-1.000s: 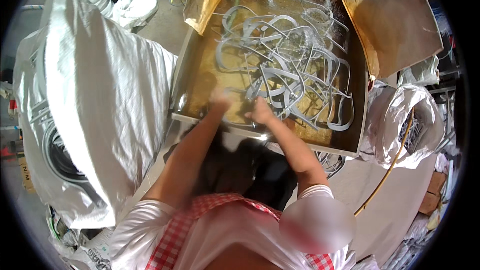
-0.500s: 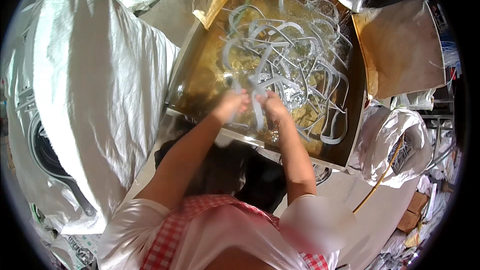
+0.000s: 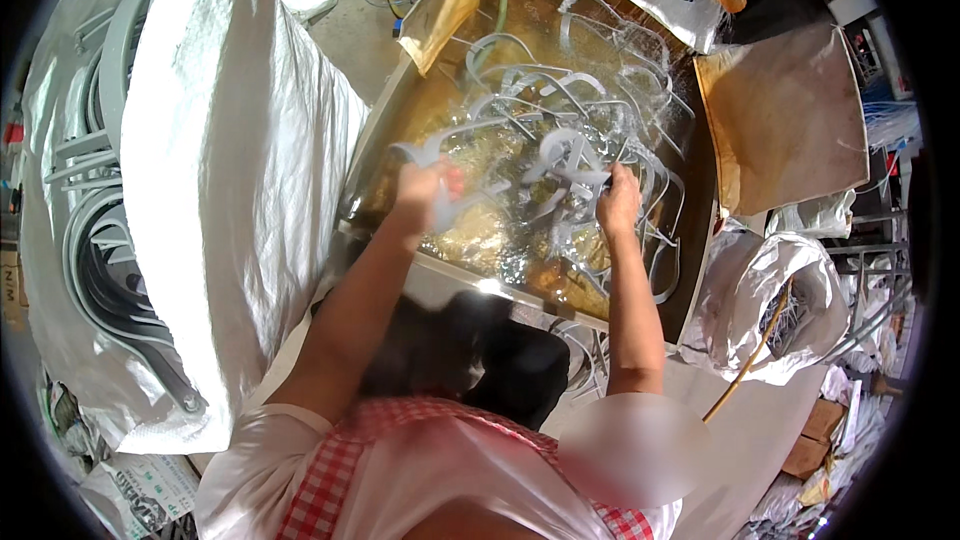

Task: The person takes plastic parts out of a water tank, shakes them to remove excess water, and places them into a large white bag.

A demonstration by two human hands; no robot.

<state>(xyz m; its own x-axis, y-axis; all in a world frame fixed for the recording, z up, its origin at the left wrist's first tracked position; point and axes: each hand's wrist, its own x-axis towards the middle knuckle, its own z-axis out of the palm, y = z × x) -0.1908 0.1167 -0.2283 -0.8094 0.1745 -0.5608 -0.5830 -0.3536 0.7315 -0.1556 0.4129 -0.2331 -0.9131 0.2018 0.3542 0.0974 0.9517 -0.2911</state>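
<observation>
A shallow tank of water lies in front of me, with a tangle of grey curved plastic strips in it. My left hand is closed round a grey curved plastic strip over the tank's left front part; motion blurs both. At the right, my right hand is closed with its fingers wrapped round a grey strip at the edge of the tangle. Most of that strip is hidden by the fingers and the other pieces. Splashing water shows between the two hands.
A large white woven sack with grey strips inside stands at the left. Cardboard sheets flank the tank. A green hose enters at the back. On the right stands an open white bag with a stick.
My hands have moved apart, left hand leftward and right hand to the right. The strips near the front of the tank have shifted, and my view has turned slightly.
</observation>
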